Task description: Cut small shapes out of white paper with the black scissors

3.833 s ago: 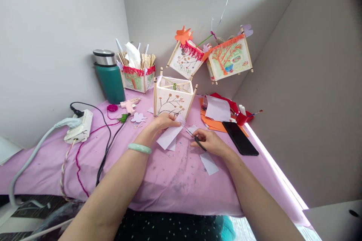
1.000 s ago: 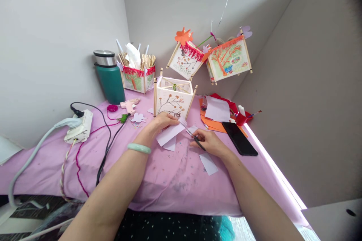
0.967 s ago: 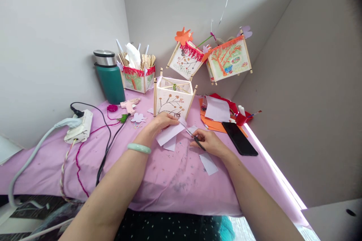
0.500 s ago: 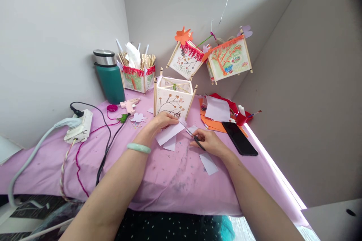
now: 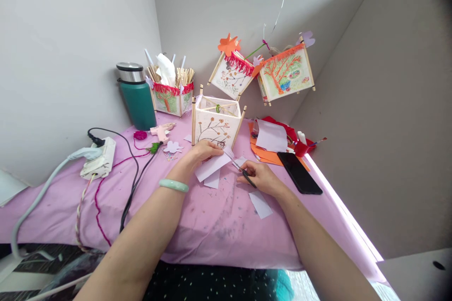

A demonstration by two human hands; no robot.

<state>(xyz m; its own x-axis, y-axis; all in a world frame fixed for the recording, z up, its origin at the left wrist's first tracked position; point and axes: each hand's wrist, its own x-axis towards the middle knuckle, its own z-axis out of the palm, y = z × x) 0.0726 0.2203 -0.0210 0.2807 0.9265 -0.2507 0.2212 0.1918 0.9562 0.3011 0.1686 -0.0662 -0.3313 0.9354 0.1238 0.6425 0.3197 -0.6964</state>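
My left hand (image 5: 208, 151) pinches a strip of pale lilac paper (image 5: 213, 168) near its upper end, thumb on top. In my right hand (image 5: 260, 176) are scissors with dark handles (image 5: 248, 178), their blades pointing up and left at the paper's right edge. My fingers wrap the handles and partly hide them. Other pale cut pieces lie under and beside the strip, with one paper scrap (image 5: 260, 204) below my right hand. Just behind my left hand stands a white paper lantern (image 5: 219, 122) with wooden corner sticks and a drawn flowering branch.
A pink glue gun (image 5: 161, 130), a paper flower (image 5: 173, 146) and a white power strip (image 5: 99, 160) with cables lie left. A green bottle (image 5: 137, 99) stands behind. A black phone (image 5: 299, 173) and orange paper (image 5: 268, 156) lie right; decorated lanterns (image 5: 287, 75) hang above.
Almost nothing differs. Both hands, the paper and the scissors keep nearly the same positions.
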